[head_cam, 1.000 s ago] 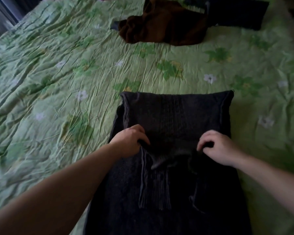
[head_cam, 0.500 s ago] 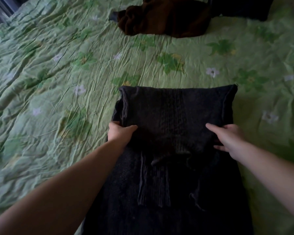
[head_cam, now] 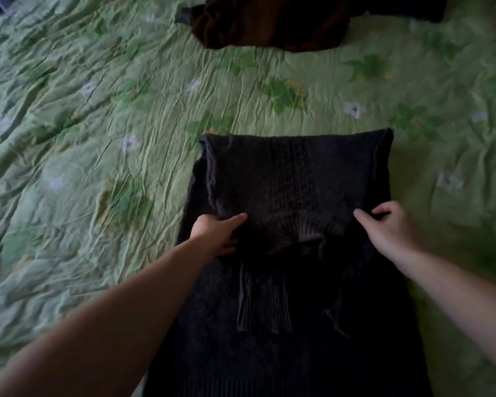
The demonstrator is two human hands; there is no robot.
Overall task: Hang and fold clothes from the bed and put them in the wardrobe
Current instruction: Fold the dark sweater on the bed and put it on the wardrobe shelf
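Hands [head_cam: 216, 234] [head_cam: 384, 227] gripping dark sweater [head_cam: 292, 179] edges, green bedspread [head_cam: 98, 138]

A single head-worn camera looks forward and steeply down, close over the bed [head_cam: 98, 138].

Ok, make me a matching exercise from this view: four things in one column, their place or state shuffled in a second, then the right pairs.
Column one:
1. black sweater
2. brown garment
3. left hand
4. right hand

Column two:
A. crumpled at the far end of the bed
B. grips the sweater's right edge
C. grips the sweater's left edge
D. lies partly folded on the green bedspread

Pairs: 1-D, 2-A, 3-C, 4-B
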